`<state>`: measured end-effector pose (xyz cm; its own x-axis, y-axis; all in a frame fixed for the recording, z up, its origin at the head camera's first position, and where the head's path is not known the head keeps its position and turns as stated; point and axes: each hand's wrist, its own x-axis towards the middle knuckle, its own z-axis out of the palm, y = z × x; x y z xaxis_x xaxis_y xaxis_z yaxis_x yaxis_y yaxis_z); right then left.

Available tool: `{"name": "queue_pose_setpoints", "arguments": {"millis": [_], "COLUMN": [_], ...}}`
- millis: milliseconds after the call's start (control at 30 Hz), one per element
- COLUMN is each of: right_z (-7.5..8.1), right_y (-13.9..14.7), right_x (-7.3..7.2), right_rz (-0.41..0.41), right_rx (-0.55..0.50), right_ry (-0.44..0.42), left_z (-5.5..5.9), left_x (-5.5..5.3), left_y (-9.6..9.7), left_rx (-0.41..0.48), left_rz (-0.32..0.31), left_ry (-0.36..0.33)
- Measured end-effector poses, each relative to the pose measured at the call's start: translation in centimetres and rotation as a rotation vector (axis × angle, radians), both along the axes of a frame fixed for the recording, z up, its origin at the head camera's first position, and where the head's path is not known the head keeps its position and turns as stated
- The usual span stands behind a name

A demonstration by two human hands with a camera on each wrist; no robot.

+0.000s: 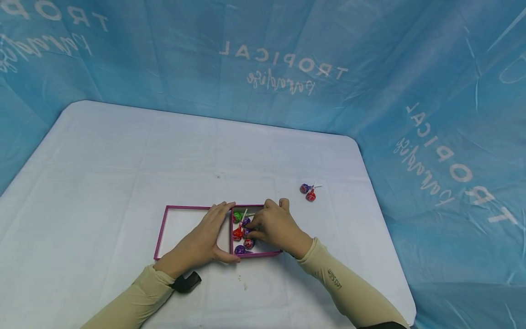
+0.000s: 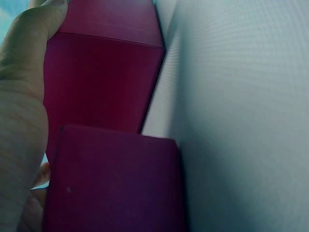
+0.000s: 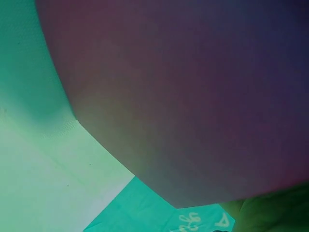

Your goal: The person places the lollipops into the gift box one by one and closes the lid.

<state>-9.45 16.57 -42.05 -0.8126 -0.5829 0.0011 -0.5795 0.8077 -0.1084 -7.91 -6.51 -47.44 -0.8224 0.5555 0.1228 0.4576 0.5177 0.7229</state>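
Note:
A magenta-rimmed box with a pale inside holds several wrapped lollipops, among them a green one, a red one and a purple one. My left hand spans the box's left end, thumb at the front wall and fingers at the back one. In the left wrist view the thumb lies against the magenta wall. Inside the box, my right hand pinches a purple-wrapped lollipop with bent fingers. A magenta surface fills much of the right wrist view.
A second magenta-rimmed tray stands left of the box, partly under my left hand. Two more lollipops, one purple and one red, lie on the white table to the back right. Blue printed curtains surround the table.

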Motion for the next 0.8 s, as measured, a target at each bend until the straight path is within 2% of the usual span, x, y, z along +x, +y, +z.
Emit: {"name": "queue_pose_setpoints", "arguments": {"millis": [567,700,800], "right_z": [-0.40,-0.41,-0.31], "right_y": [-0.04,0.40,0.81], "right_x": [0.26,0.43,0.44], "right_rz": [-0.034,-0.064,-0.092], "right_rx": [-0.018,-0.060,-0.137], "right_ry": [-0.021,-0.020,-0.004], "left_z": [0.09,0.29,0.51], "left_x": [0.17,0.22,0.22], "left_y": [-0.16,-0.01,0.03], "left_rx": [-0.010,-0.006,-0.014], "left_rz": [0.007,-0.001,-0.001], "left_ry": [0.005,-0.005,-0.009]}}
